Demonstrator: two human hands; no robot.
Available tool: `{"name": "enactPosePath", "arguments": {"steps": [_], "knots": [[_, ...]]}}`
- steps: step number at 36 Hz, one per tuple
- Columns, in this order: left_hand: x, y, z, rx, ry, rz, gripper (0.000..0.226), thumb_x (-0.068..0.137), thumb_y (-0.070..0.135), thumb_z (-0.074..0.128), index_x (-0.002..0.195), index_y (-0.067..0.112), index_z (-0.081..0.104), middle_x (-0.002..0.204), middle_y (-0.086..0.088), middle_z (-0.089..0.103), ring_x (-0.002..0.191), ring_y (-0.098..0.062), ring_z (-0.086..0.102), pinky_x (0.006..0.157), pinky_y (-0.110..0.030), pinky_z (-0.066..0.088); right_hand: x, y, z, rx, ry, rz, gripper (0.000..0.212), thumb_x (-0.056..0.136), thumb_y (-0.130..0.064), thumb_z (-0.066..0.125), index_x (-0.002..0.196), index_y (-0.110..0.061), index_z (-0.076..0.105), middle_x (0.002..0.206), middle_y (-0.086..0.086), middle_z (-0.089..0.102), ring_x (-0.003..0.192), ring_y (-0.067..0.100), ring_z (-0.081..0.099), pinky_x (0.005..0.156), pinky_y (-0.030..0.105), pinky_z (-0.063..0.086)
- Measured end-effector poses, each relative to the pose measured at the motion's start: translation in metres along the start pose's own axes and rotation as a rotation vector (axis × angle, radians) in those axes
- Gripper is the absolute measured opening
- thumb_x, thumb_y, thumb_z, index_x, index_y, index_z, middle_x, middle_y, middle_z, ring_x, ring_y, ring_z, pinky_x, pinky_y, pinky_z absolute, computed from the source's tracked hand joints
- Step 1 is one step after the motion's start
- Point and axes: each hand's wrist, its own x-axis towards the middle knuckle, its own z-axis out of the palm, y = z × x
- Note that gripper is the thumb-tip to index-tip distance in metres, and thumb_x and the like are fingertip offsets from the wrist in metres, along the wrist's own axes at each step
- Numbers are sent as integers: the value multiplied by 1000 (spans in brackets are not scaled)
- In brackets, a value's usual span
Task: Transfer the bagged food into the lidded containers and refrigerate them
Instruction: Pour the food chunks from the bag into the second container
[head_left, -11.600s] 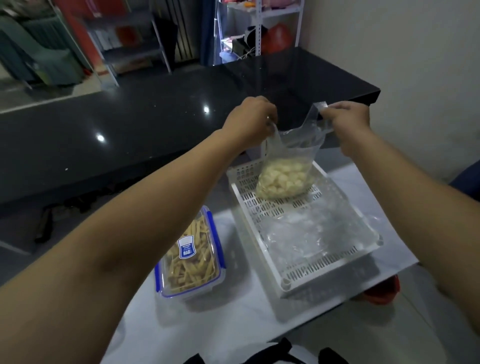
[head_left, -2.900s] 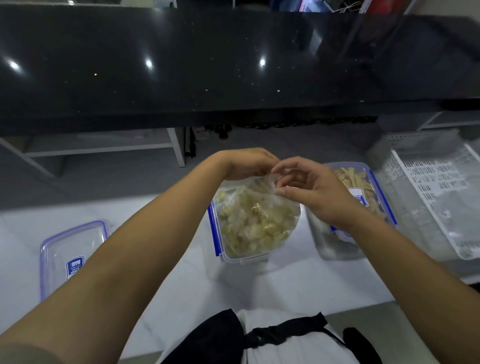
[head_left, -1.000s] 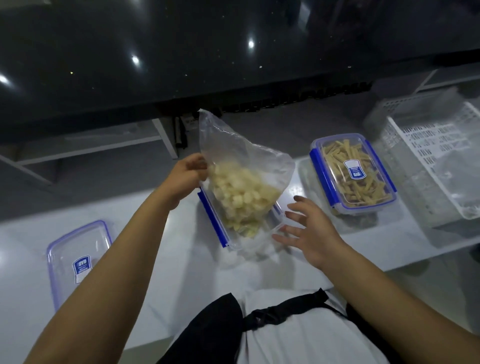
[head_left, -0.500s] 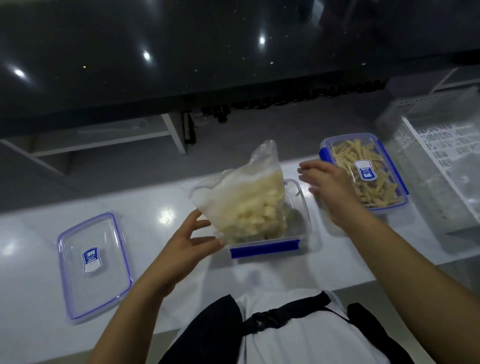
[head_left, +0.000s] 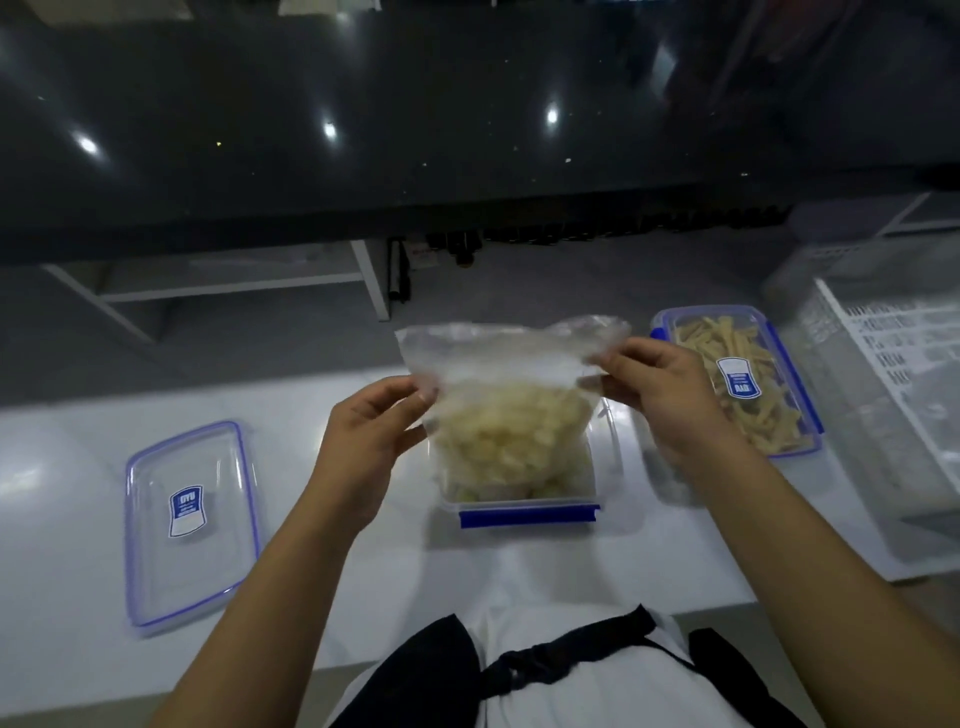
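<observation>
A clear plastic bag of pale food chunks hangs upside down over an open clear container with a blue clip. My left hand pinches the bag's left upper corner. My right hand pinches its right upper corner. Pale chunks lie in the container under the bag. The container's loose lid, clear with a blue rim and a label, lies flat on the white counter at the left.
A second lidded container of yellowish sticks stands at the right. Beyond it sits a white slotted basket with clear plastic inside. A black glossy counter runs across the back. The white counter's front edge is near my body.
My left hand has risen from below the bag to its left corner, and my right hand has come over to take the right corner. The bag is now stretched between both hands.
</observation>
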Motion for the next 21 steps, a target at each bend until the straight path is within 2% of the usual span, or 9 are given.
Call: {"name": "enactPosePath", "arguments": {"steps": [2,4,6,9,13,15,17,18,21], "knots": [[1,-2,2,-38,-6,3,14,83,28,77,92,19,80,103,-9,77,109,-29,71,90,-44,59,-10,1,-8,36,6,-49,9,87,-11,71,90,-9,79,87,8,76,73,29,75,71,29,60],[2,-5,4,-18,12,-7,19,81,31,79,95,18,80,104,-10,77,108,-29,72,88,-43,60,-18,7,-10,-5,8,-62,9,87,-15,72,91,-12,79,89,7,77,68,23,73,73,33,62],[3,-11,5,45,17,-24,23,85,28,75,105,17,77,109,-8,76,107,-26,72,92,-43,58,-22,16,-12,-49,20,-39,8,88,-17,72,92,-17,79,94,3,77,78,17,73,81,35,61],[4,-18,6,141,-19,-28,24,87,22,75,110,27,76,112,0,76,109,-21,71,93,-36,53,-25,26,-16,-67,-54,22,18,81,-29,78,98,-24,77,96,-7,76,94,8,69,85,27,52],[4,-23,7,245,-55,-16,25,86,19,77,107,33,77,111,8,76,107,-9,70,93,-27,51,-34,29,-17,-136,-213,37,23,84,-32,75,105,-20,77,107,1,76,104,14,70,85,17,52],[6,-25,7,282,-36,-4,19,87,22,77,103,34,78,106,8,77,102,-7,71,89,-23,51,-36,33,-15,-219,-183,9,18,86,-29,76,102,-20,77,106,4,76,105,20,70,90,27,54],[10,-26,7,332,-31,9,14,89,27,76,100,35,79,103,9,77,100,-7,71,86,-21,53,-37,37,-13,-314,-132,-40,12,87,-24,76,96,-17,76,100,3,75,102,20,70,94,35,53],[12,-27,7,357,-39,7,14,88,29,76,101,36,78,103,10,77,101,-7,71,87,-21,53,-37,38,-12,-347,-127,-73,3,88,-21,75,90,-19,75,91,0,73,94,15,69,89,32,53],[19,-26,7,420,-71,-15,19,90,28,75,108,34,77,104,10,77,104,-10,71,91,-28,53,-37,41,-9,-400,-89,-142,16,89,-17,74,75,-25,72,74,-8,65,74,3,61,73,18,48]]}}
